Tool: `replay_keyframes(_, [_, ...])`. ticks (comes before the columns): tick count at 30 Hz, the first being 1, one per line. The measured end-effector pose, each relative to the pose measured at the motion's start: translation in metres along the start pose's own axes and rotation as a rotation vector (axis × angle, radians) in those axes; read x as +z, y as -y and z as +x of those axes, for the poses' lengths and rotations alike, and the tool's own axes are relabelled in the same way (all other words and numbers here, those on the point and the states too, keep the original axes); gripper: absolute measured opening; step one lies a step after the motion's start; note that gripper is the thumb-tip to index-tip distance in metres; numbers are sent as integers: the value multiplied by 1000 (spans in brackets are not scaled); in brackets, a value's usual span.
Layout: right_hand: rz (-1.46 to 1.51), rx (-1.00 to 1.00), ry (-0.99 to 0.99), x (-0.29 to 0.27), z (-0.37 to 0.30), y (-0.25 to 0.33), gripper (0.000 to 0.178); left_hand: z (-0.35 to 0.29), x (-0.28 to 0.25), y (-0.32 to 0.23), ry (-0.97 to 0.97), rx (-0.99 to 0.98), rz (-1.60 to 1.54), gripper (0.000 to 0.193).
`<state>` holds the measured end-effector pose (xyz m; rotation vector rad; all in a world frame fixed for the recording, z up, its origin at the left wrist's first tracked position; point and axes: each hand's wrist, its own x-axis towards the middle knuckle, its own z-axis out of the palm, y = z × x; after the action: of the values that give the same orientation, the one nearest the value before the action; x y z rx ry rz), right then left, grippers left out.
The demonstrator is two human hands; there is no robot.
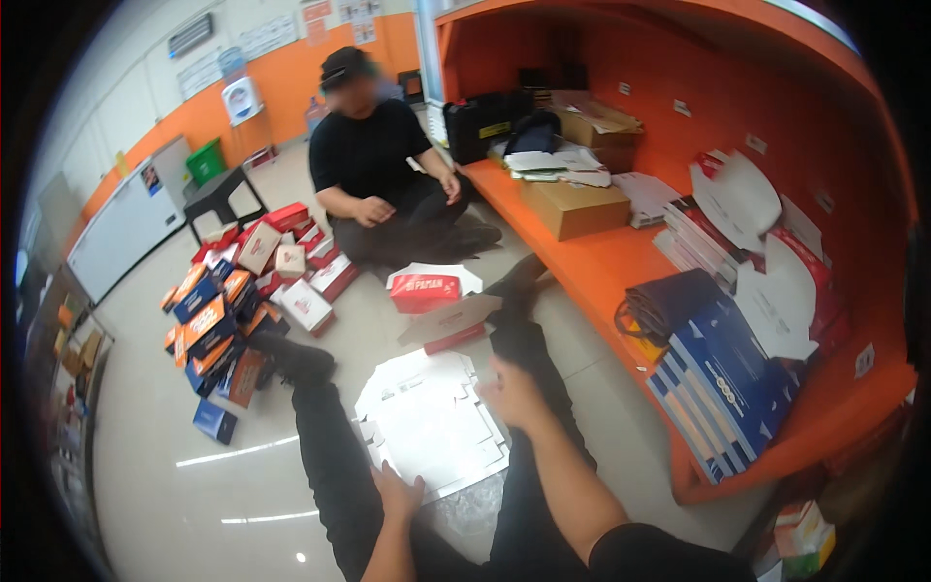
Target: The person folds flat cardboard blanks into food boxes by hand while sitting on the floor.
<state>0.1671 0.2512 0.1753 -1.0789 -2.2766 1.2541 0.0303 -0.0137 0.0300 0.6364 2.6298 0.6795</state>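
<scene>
A flat white die-cut cardboard sheet [432, 417] lies between the black-trousered legs [330, 466], apparently ready for folding. The left hand [397, 493] spreads at its near-left edge; I cannot tell the blurred right hand's [512, 393] grip. Creasing probably comes next.

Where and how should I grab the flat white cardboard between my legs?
I'd pinch the flat white cardboard by its right edge, coming from the right: its thin, notched outline there suits a pinch, and the right hand is nearby. The left hand, at the near left corner, could steady it.
</scene>
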Motion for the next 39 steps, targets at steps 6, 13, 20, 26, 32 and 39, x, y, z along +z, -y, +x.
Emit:
replay_keyframes(6, [-650,297,480,158,-18,-77,85,7,11,16,88,-36,-106,99])
replay_keyframes(13, [-682,254,169,168,-8,-90,88,8,15,6,-97,-162,-217,93])
replay_keyframes(20, [-508,247,275,141,-1,-89,69,16,17,16,-89,-143,-484,72])
replay_keyframes(26, [-461,89,-7,146,-14,-97,56,-1,20,2,60,-12,-413,67])
replay_keyframes(32, [-476,223,59,134,-1,-100,64,-6,15,-15,-147,-245,-418,86])
replay_keyframes(39, [-395,124,-9,120,-6,-81,39,-2,11,-4,-170,-201,-511,83])
